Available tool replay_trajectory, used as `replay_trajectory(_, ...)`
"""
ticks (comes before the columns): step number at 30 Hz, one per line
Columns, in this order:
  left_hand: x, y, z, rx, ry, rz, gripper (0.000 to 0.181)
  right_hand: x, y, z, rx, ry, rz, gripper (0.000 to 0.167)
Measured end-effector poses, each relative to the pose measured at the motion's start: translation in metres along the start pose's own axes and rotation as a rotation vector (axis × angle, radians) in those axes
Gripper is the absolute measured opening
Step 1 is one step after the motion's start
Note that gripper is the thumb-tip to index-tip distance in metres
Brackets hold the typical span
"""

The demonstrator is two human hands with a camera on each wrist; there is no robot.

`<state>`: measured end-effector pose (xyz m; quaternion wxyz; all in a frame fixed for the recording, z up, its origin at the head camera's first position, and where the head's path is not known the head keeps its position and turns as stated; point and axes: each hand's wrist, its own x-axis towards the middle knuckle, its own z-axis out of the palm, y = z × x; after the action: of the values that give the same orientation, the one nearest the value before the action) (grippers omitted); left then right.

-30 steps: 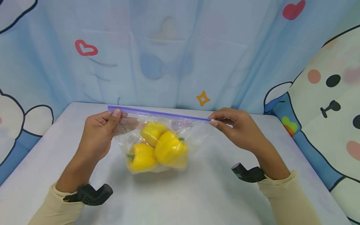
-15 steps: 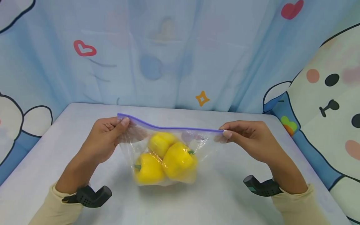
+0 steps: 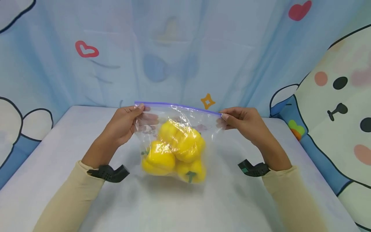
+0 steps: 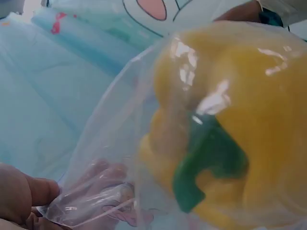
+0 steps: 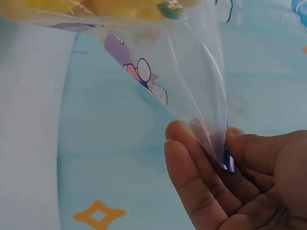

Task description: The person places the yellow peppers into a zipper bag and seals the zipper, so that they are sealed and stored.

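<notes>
A clear zip bag (image 3: 188, 115) with a purple zip strip (image 3: 171, 104) along its top holds several yellow bell peppers (image 3: 186, 146) with green stems. My left hand (image 3: 120, 125) pinches its top left corner between thumb and fingers, some fingers showing through the plastic. At the top right corner, my right hand (image 3: 246, 124) pinches the strip's end. The strip is stretched between both hands, sloping slightly down to the right. One pepper's green stem (image 4: 211, 160) is close in the left wrist view. In the right wrist view, thumb and fingers (image 5: 249, 151) grip the bag's corner.
The bag hangs over a white table (image 3: 174, 212), with a shadow beneath it. A light blue curtain (image 3: 174, 64) printed with hearts and cartoon animals stands behind and along the sides. Each wrist wears a black camera (image 3: 111, 174).
Both hands first lowered the bag toward me, then raised it again. The left hand has moved right, nearer the right hand. The peppers have shifted inside, and another now shows at the bottom right.
</notes>
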<state>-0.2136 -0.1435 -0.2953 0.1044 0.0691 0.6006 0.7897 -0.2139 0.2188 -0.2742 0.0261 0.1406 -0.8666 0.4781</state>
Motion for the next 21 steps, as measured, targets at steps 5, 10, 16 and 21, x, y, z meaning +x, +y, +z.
replay_trajectory(5,0.034,-0.01,-0.008,-0.022,0.038,-0.048,0.029,0.034,0.021,0.011,0.1,0.019,0.074,0.035)
replay_trajectory(10,0.062,-0.024,-0.018,0.0,0.094,-0.133,0.039,0.064,0.041,0.027,0.186,0.04,0.191,0.038)
replay_trajectory(16,0.081,-0.043,-0.029,0.072,0.197,-0.251,0.05,0.085,0.063,0.05,0.24,0.046,0.32,0.041)
replay_trajectory(21,0.087,-0.056,-0.032,0.133,0.188,-0.347,0.062,0.09,0.078,0.062,0.284,-0.002,0.383,0.048)
